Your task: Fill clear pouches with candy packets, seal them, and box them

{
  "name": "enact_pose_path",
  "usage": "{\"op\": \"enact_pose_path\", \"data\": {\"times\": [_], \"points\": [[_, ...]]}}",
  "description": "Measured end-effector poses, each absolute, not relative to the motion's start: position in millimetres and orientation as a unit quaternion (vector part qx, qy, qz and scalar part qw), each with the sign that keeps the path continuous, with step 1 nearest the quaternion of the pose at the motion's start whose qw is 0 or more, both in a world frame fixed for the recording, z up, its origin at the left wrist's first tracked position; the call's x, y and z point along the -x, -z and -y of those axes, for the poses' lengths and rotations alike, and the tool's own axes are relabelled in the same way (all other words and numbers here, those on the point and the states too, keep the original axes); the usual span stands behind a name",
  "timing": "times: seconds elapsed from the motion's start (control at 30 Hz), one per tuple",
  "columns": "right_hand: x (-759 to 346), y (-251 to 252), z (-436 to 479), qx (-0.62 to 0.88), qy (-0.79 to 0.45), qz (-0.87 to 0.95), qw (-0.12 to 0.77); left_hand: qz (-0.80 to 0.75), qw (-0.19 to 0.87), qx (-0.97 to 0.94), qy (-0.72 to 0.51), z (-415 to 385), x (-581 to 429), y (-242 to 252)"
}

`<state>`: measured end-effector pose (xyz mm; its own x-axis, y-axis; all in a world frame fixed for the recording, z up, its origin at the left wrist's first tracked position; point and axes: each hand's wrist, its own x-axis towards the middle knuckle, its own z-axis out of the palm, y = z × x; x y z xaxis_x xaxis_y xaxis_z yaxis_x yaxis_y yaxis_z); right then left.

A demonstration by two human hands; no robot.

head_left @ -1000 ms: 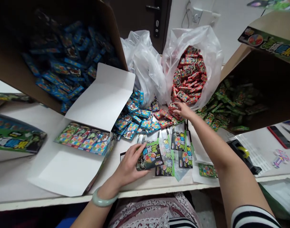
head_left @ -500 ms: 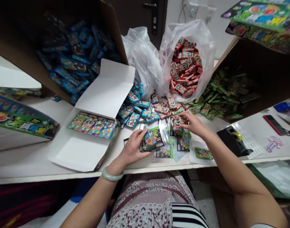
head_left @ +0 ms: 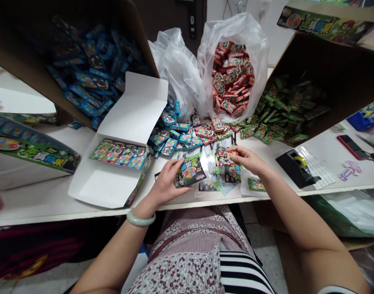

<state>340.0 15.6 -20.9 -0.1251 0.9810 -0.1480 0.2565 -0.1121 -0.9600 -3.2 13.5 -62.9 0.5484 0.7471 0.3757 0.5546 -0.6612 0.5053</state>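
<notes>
My left hand (head_left: 166, 182) grips a green and black printed pouch (head_left: 190, 172) at the table's front edge. My right hand (head_left: 247, 159) pinches a small red packet (head_left: 224, 158) just right of the pouch. Under both hands lie a few more flat pouches (head_left: 212, 183). Loose blue packets (head_left: 171, 136) and red packets (head_left: 207, 130) are scattered just beyond the hands. A jade bangle (head_left: 140, 219) sits on my left wrist.
An open white carton (head_left: 113, 188) with a row of packets lies at left. Tilted cardboard boxes hold blue packets (head_left: 92, 69) and green packets (head_left: 285, 110). A plastic bag of red packets (head_left: 231, 77) stands behind. A tape dispenser (head_left: 295, 167) and red phone (head_left: 352, 147) lie right.
My right hand drew back from the bag's mouth with a red packet and came down beside the pouch. My left hand lifted the pouch slightly.
</notes>
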Motion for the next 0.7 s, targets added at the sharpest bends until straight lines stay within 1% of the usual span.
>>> {"op": "enact_pose_path", "data": {"times": [0.17,0.27,0.4,0.6,0.7], "points": [[-340,21,-14,0.572,-0.507,0.534,0.36,-0.379,0.165,-0.867,-0.279,-10,5,63],[-340,27,-16,0.565,-0.515,0.524,0.375,-0.378,0.163,-0.866,-0.283,-11,8,64],[-336,43,-23,0.539,-0.444,0.587,0.41,-0.388,0.157,-0.861,-0.287,-13,13,63],[-326,65,-36,0.463,-0.337,0.756,0.317,-0.4,0.158,-0.855,-0.289,-13,16,66],[-332,68,-41,0.468,-0.264,0.798,0.272,-0.411,0.16,-0.853,-0.28,-13,18,69]]}}
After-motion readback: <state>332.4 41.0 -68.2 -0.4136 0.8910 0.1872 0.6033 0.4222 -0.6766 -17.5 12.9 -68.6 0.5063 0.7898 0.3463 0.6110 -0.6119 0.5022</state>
